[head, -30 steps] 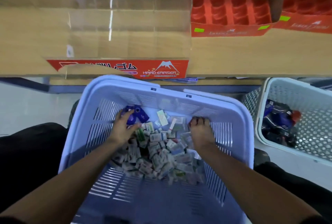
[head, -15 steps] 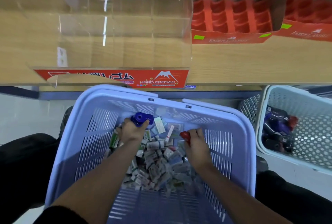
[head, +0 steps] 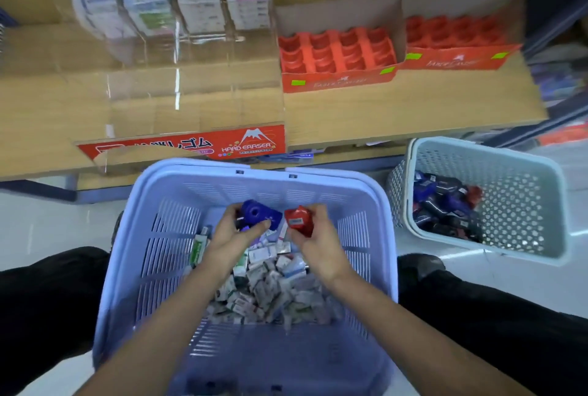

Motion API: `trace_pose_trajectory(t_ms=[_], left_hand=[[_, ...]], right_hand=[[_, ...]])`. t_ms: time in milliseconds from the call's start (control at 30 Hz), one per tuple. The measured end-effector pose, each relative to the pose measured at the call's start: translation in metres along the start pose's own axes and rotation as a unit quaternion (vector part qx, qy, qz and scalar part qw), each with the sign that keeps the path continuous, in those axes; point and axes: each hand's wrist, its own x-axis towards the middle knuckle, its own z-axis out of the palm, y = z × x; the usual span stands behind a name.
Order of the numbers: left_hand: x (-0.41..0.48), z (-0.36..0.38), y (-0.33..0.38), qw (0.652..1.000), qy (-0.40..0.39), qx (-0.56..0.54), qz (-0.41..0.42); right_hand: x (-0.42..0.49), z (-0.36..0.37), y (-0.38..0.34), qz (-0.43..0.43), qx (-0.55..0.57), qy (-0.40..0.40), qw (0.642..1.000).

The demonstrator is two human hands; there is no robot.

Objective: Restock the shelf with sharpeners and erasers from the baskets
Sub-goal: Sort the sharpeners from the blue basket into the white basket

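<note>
Hands: left hand [head: 235,233] has its fingers curled round a blue sharpener [head: 257,214], right hand [head: 318,236] pinches a red sharpener [head: 299,220], both held just above the eraser pile [head: 270,287] in the lilac basket [head: 165,252]. We read this as sorting: sharpeners mixed into the eraser stock, one per hand. The red tray box [head: 334,52] on the shelf [head: 413,109] has empty cells, probably their slot; a second tray box [head: 455,33] sits just beside it. The white basket [head: 525,205] on the floor holds more sharpeners [head: 445,208]. The clear bin [head: 248,144] labelled HARD ERASER looks empty and stands right behind the lilac basket, so it's a short reach for erasers. The pile is blurred, so we can't tell the brands.
</note>
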Motion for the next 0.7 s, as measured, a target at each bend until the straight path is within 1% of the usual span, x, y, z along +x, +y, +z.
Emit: trace_pose_trajectory(t_ms=[67,133,233,300,400,467,600,700], left_hand=[[-0.025,0.009,0.025,0.999,-0.023,-0.008,0.045],[-0.049,0.021,0.053,0.993,-0.066,-0.016,0.094],[-0.068,0.048,0.095,0.977,-0.131,0.001,0.167],[-0.069,0.075,0.118,0.967,-0.157,0.024,0.200],[-0.062,0.135,0.144,0.950,-0.199,0.066,0.232],[-0.050,0.179,0.148,0.938,-0.217,0.105,0.248],[-0.017,0.248,0.131,0.926,-0.202,0.198,0.249],[-0.002,0.269,0.118,0.920,-0.192,0.252,0.230]], right_hand=[[-0.022,-0.023,-0.015,-0.051,0.033,-0.003,0.998],[-0.043,-0.053,-0.026,-0.090,0.060,0.016,0.994],[-0.060,-0.104,-0.028,-0.119,0.109,0.104,0.981],[-0.063,-0.139,-0.020,-0.116,0.111,0.159,0.974],[-0.054,-0.190,0.001,-0.056,0.047,0.227,0.971],[-0.043,-0.218,0.022,-0.002,0.025,0.251,0.968],[-0.017,-0.248,0.059,0.076,0.017,0.262,0.962],[0.000,-0.251,0.071,0.099,0.025,0.262,0.960]])
